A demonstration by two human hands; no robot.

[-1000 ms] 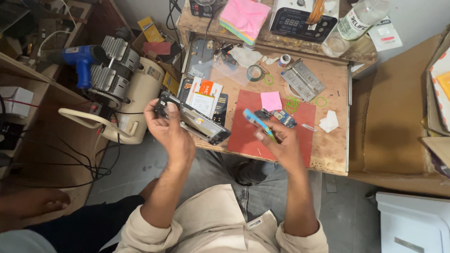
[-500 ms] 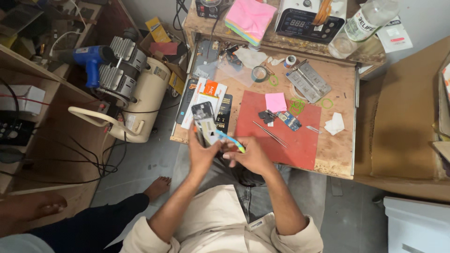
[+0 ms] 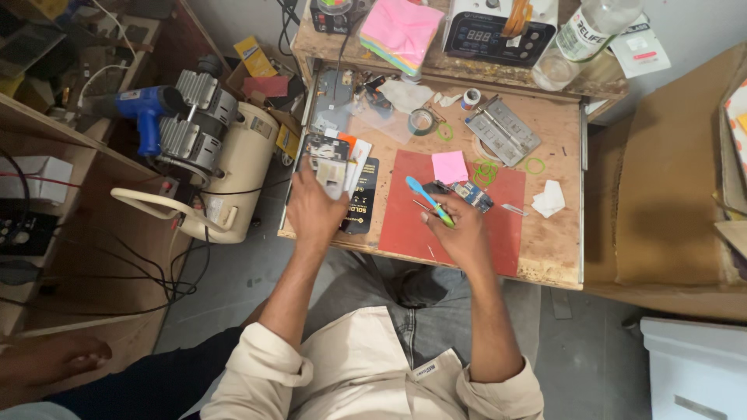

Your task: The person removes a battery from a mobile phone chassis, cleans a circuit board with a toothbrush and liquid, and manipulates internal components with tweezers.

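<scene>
Head camera looked straight down on a seated person at a cluttered wooden bench (image 3: 556, 249). The left hand (image 3: 311, 210) was at the bench's left edge, its fingers curled around a small pale device (image 3: 331, 173) held above a dark flat package (image 3: 360, 198); how tightly it gripped could not be told. The right hand (image 3: 459, 233) rested on a red mat (image 3: 405, 225) near the front edge, fingers closed on a blue-handled tool (image 3: 426, 198) whose tip pointed toward the left rear. Just beyond that hand, on the mat, lay a small blue circuit board (image 3: 473, 194) and a pink sticky note (image 3: 450, 166). Green rubber bands (image 3: 486, 169) were scattered near the mat's back edge, and a crumpled white tissue (image 3: 549, 199) lay just off the mat's right edge. Toward the rear of the bench sat a roll of tape (image 3: 422, 121) and a grey metal jig (image 3: 503, 131). On the raised shelf behind stood a stack of pink paper (image 3: 401, 27), a white box with a digital display (image 3: 498, 29) and a clear plastic bottle (image 3: 587, 31), its contents impossible to make out. A cream compressor (image 3: 233, 167) stood on the floor off the left edge.
</scene>
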